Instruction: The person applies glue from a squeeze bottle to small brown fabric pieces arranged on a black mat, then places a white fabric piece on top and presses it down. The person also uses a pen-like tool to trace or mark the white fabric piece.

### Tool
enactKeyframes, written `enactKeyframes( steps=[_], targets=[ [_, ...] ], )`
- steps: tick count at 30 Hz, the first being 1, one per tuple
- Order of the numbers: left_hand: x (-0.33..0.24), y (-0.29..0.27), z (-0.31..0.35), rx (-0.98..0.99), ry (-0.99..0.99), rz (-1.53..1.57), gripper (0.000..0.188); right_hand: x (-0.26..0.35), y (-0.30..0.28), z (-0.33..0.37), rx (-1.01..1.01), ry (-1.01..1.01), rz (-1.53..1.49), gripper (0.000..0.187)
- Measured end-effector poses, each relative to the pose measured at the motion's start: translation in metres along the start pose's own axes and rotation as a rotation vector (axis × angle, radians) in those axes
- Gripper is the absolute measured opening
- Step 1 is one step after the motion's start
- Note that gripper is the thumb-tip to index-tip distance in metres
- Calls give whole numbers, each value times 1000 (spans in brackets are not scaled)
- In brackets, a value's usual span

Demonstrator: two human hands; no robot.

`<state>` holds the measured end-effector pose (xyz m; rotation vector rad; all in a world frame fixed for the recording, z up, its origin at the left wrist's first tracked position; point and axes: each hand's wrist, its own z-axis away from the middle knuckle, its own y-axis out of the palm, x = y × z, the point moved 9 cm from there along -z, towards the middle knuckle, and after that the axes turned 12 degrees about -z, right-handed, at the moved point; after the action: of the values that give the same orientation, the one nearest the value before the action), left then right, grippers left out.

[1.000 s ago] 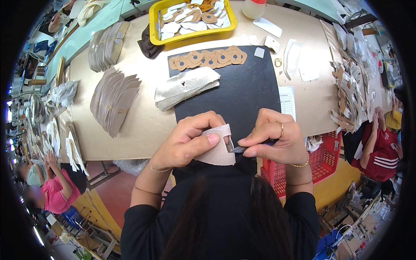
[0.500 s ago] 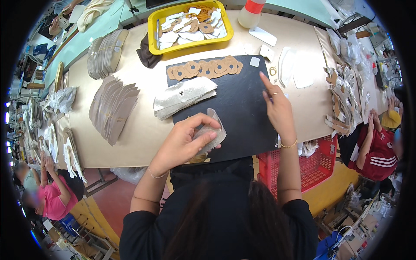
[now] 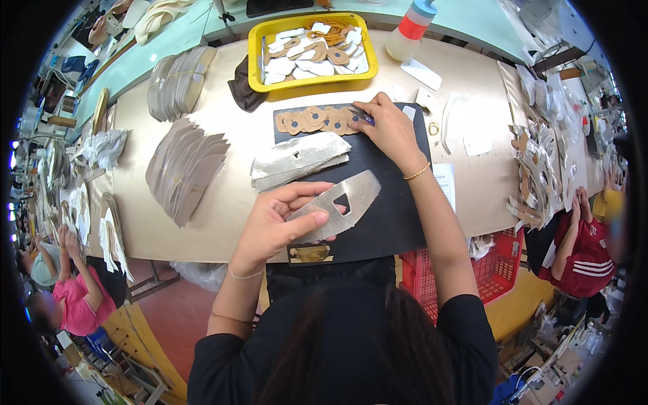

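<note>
My left hand [image 3: 273, 219] grips the lower left end of a flat grey material piece [image 3: 362, 194] between thumb and fingers. The piece has a pointed far end and a small angular cutout, and hangs over the black mat [image 3: 398, 216]. At the mat's far side, my right hand [image 3: 393, 131] is closed around a slim dark purple tool [image 3: 362, 116], mostly hidden by the fingers. Its tip is at the right end of an overlapping row of brown rounded patches [image 3: 313, 117] with dark dots. Between my hands and that row lies a stack of similar grey pieces [image 3: 277, 164].
A yellow tray [image 3: 253, 64] of white and brown patches stands at the back, beside a bottle [image 3: 407, 34] with a red band. Stacks of beige pieces [image 3: 185, 169] lie left. A red crate [image 3: 486, 270] sits below the right table edge. Other people work at both sides.
My right hand has moved left and away from me to the brown row. The grey piece, curled before, now lies flat in my left hand, its cutout showing. The view has shifted slightly.
</note>
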<state>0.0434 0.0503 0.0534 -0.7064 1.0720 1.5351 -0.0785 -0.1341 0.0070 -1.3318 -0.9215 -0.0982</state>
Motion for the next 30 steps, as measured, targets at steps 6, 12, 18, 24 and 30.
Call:
enactKeyframes(
  steps=[6,12,18,24,30],
  targets=[
    [0,-6,0,54,35,57,38,-3,5,1,-87,92,-9,37],
    [5,-10,0,30,47,62,39,-1,4,6,-139,58,-5,32],
    [3,-7,3,42,87,90,37,6,5,12,-192,39,83,28],
    [4,-4,5,25,72,95,35,6,-1,16,-320,-16,-102,23],
    [-1,-2,9,30,125,-18,32,-16,-10,17,-177,178,-398,19]
  ],
)
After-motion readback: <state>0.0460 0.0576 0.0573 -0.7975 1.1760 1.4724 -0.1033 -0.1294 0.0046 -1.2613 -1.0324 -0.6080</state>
